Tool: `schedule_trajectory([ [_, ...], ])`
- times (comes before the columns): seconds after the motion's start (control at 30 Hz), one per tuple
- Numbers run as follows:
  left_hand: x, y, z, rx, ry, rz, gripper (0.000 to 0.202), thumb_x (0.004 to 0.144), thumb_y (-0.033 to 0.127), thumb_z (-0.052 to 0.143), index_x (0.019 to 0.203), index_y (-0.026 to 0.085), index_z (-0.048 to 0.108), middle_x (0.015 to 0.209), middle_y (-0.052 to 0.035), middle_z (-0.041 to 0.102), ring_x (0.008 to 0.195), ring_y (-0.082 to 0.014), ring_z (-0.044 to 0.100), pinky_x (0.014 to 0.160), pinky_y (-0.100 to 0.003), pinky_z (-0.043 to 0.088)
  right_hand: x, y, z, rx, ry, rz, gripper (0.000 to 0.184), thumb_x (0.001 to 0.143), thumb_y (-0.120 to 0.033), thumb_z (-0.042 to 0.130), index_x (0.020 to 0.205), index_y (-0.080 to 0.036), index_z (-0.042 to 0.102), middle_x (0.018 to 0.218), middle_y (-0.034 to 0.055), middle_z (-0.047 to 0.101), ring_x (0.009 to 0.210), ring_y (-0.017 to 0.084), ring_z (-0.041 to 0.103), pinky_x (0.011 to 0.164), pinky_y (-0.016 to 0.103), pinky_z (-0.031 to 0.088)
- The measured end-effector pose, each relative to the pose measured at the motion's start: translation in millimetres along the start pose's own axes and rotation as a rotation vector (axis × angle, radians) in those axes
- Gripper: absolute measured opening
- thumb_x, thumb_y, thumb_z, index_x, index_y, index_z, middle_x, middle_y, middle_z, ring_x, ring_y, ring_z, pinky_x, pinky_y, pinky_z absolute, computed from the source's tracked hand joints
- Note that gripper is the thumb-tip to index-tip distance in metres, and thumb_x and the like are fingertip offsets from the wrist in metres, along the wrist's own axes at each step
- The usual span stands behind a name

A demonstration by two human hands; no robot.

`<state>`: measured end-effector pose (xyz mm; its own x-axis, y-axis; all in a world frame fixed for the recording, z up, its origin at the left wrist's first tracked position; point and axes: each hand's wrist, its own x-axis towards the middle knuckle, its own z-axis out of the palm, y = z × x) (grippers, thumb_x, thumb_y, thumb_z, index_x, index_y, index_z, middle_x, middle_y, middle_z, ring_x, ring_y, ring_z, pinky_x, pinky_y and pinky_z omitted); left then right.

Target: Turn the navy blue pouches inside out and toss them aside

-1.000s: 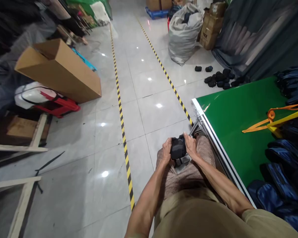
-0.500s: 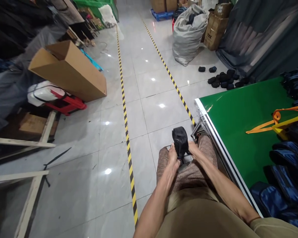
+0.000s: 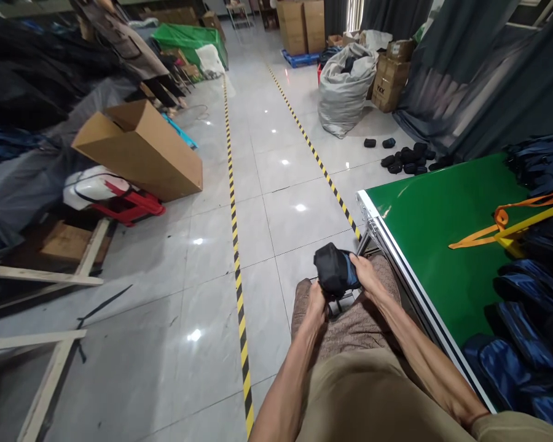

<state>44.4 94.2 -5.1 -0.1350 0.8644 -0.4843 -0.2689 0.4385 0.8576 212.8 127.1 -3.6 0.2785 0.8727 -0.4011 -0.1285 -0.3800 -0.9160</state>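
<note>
Black-and-blue rounded fabric pouch [image 3: 334,270], one, held above the brown-patterned lap [image 3: 350,337]. Left hand [image 3: 317,299]: fingers curled at its lower left edge, partly hidden. Body: probably light, soft, not fragile; best held by opposite ends. Right hand [image 3: 365,273]: fingers gripping the blue end. Beyond: green-topped, pale-edged desk [image 3: 433,227].

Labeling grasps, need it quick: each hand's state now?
Left hand: closed on the pouch at its near edge, partly hidden.
Right hand: closed on the pouch's blue side.
</note>
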Motion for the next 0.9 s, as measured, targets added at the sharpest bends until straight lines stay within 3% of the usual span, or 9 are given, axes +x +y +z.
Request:
schedule_trajectory([
  [0.1,-8,44,-8.6,0.029,0.065,0.152,0.040,0.096,0.058,0.079,0.099,0.018,0.076,0.090,-0.0078,0.078,0.086,-0.0215,0.070,0.075,-0.030,0.054,-11,-37,-8,-0.109,0.014,-0.270,0.047,0.098,-0.069,0.068,0.081,-0.026,0.061,0.078,-0.0035,0.059,0.079,0.021,0.052,0.075,0.031,0.043],
  [0.2,-33,100,-23.3,0.102,0.106,0.443,0.060,0.099,0.074,0.070,0.113,0.017,0.079,0.109,-0.0125,0.080,0.102,-0.0247,0.074,0.083,-0.032,0.058,-35,-67,-10,-0.242,-0.032,-0.496,0.047,0.104,-0.068,0.064,0.090,-0.024,0.071,0.083,-0.0016,0.067,0.081,0.022,0.057,0.077,0.032,0.044],
  [0.27,-57,125,-32.1,0.230,0.023,0.581,0.056,0.100,0.071,0.075,0.121,0.019,0.080,0.119,-0.0126,0.080,0.115,-0.0273,0.075,0.090,-0.033,0.060,-55,-77,-9,-0.293,-0.089,-0.573,0.043,0.106,-0.063,0.064,0.092,-0.024,0.075,0.087,-0.0001,0.072,0.083,0.022,0.062,0.079,0.032,0.046],
  [0.33,-79,131,-37.2,0.431,-0.091,0.602,0.054,0.095,0.066,0.083,0.128,0.023,0.081,0.129,-0.0128,0.081,0.118,-0.0297,0.076,0.097,-0.037,0.062,-73,-79,-9,-0.354,-0.181,-0.655,0.040,0.108,-0.056,0.063,0.085,-0.024,0.072,0.086,0.0010,0.071,0.083,0.021,0.062,0.080,0.032,0.046],
  [0.47,-94,82,-35.3,0.613,-0.214,0.508,0.051,0.093,0.063,0.082,0.130,0.029,0.084,0.137,-0.0118,0.082,0.128,-0.0353,0.075,0.116,-0.047,0.057,-92,-69,-21,-0.427,-0.387,-0.585,0.046,0.105,-0.048,0.059,0.066,-0.024,0.051,0.069,-0.0020,0.052,0.071,0.017,0.049,0.066,0.031,0.034],
  [0.6,-93,15,-27.7,0.537,-0.218,0.338,0.048,0.093,0.070,0.078,0.114,0.029,0.088,0.127,-0.0132,0.085,0.126,-0.0396,0.075,0.114,-0.047,0.058,-96,-48,-49,-0.427,-0.597,-0.377,0.056,0.104,-0.055,0.062,0.063,-0.024,0.040,0.064,-0.0046,0.033,0.064,0.014,0.034,0.058,0.031,0.022],
  [0.7,-101,-14,-22.0,0.432,-0.253,0.165,0.062,0.083,0.081,0.085,0.110,0.026,0.088,0.123,-0.0132,0.086,0.127,-0.0409,0.075,0.110,-0.044,0.060,-96,-30,-68,-0.422,-0.721,-0.337,0.066,0.107,-0.067,0.061,0.062,-0.024,0.037,0.064,-0.0056,0.029,0.062,0.012,0.029,0.057,0.031,0.019],
  [0.8,-109,-25,-18.3,0.228,-0.317,-0.045,0.068,0.076,0.082,0.093,0.108,0.022,0.087,0.118,-0.0123,0.086,0.125,-0.0399,0.076,0.105,-0.041,0.062,-99,-11,-80,-0.412,-0.710,-0.339,0.075,0.109,-0.077,0.061,0.062,-0.023,0.039,0.064,-0.0060,0.030,0.062,0.012,0.029,0.057,0.032,0.020],
  [0.9,-106,-30,-22.8,-0.004,-0.345,-0.228,0.065,0.068,0.073,0.103,0.104,0.021,0.087,0.111,-0.0112,0.087,0.122,-0.0401,0.079,0.104,-0.044,0.065,-106,6,-90,-0.371,-0.531,-0.374,0.067,0.105,-0.082,0.069,0.077,-0.021,0.068,0.072,-0.0040,0.057,0.071,0.016,0.052,0.066,0.029,0.037],
])
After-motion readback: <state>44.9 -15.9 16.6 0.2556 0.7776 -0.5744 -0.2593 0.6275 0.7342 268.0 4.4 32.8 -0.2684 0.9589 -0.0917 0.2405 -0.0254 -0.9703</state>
